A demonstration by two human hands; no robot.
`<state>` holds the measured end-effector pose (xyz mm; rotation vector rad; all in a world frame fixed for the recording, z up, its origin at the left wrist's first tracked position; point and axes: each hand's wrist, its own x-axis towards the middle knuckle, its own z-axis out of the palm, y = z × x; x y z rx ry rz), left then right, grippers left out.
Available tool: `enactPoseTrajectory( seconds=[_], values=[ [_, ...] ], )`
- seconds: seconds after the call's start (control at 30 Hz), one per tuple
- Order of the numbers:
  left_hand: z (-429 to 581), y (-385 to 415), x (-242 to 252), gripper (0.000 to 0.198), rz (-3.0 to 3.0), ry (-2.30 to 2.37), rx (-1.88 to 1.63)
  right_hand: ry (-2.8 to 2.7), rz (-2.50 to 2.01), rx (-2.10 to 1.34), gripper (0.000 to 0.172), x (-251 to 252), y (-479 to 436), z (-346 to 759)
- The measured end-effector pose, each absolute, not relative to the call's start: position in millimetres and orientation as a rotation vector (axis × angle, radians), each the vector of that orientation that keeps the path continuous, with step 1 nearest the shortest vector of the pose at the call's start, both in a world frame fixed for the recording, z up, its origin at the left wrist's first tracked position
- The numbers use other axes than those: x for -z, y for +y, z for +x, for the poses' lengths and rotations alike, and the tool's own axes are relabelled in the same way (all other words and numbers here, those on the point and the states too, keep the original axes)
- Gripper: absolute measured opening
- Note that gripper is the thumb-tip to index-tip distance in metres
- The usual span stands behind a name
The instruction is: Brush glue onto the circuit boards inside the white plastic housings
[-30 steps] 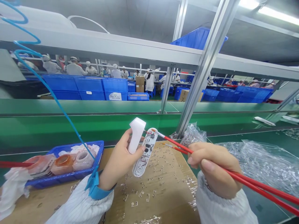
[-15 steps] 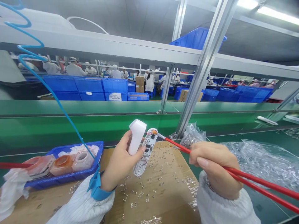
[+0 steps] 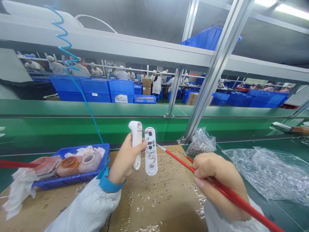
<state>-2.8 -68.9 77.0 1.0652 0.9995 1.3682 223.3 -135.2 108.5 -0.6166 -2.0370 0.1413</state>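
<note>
My left hand (image 3: 126, 156) grips a white plastic housing (image 3: 136, 146), which stands upright and shows its inner side. Thin wires join it to a long, rounded white half with a circuit board (image 3: 151, 161), held beside it near my thumb. In my right hand (image 3: 217, 183) are two red-handled brushes. The front paintbrush (image 3: 177, 158) has its bristle tip at the right edge of the circuit board, near the middle. Behind it, the second paintbrush (image 3: 189, 158) points the same way, touching nothing. A blue wrist strap (image 3: 109, 183) circles my left wrist.
Small metal parts lie scattered on the cardboard (image 3: 166, 199). At left, a blue tray (image 3: 72, 180) holds jars and tissue. Bags of metal pieces (image 3: 202, 141) and clear parts (image 3: 267, 174) lie right. A coiled blue cord (image 3: 90, 111) hangs down; a metal post (image 3: 210, 74) stands ahead.
The circuit board half has turned more upright and faces me. The brush tip has moved from its top end down to the right edge. The white housing has rotated to show its inside.
</note>
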Motion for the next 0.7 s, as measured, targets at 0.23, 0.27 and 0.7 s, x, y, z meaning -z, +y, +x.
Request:
enactPoseTrajectory(
  seconds=[0.23, 0.27, 0.7],
  values=[
    [-0.4, -71.7, -76.1, 0.054, 1.042, 1.034, -1.425, -2.260, -0.514, -0.004, 0.019, -112.2, -131.9, 203.8],
    [0.0, -72.0, -75.9, 0.054, 1.047, 1.043, -1.433, -2.280, -0.507, 0.015, 0.019, -111.5, -131.3, 203.1],
    [0.5, -70.3, -72.5, 0.052, 1.046, 1.010, -1.423, -2.378, -0.431, 0.144, 0.017, -112.7, -128.8, 203.4]
  ],
)
